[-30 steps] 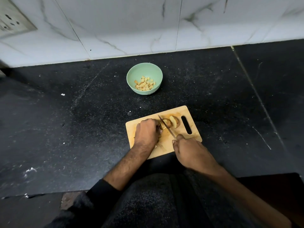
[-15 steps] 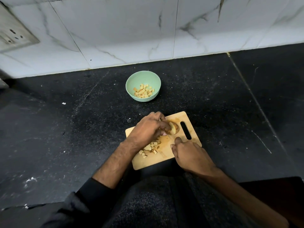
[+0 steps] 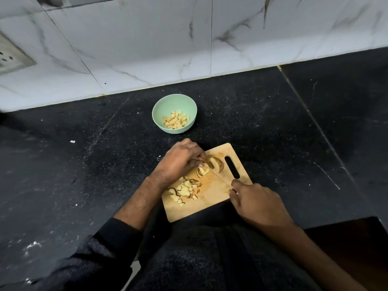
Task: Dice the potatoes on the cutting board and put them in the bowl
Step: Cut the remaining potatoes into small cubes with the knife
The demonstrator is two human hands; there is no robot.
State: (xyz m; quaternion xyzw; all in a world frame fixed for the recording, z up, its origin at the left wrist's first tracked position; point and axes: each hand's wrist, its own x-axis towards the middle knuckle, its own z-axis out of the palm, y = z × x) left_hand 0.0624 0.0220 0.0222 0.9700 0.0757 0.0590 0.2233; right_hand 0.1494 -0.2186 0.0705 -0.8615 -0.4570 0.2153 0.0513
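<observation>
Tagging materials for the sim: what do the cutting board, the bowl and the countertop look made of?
Cutting board: likely wood or bamboo, matte; pale tan face with faint grain and a cut-out handle slot.
Bowl: mint green, smooth, even satin colour; plastic or similar composite, possibly glazed ceramic, cannot tell.
Countertop: black speckled stone, probably polished granite; fine light flecks and a seam between slabs.

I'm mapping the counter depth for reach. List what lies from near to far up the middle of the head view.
Right hand → pile of dice on the board → potato slices → bowl holding dice → tiled wall.
</observation>
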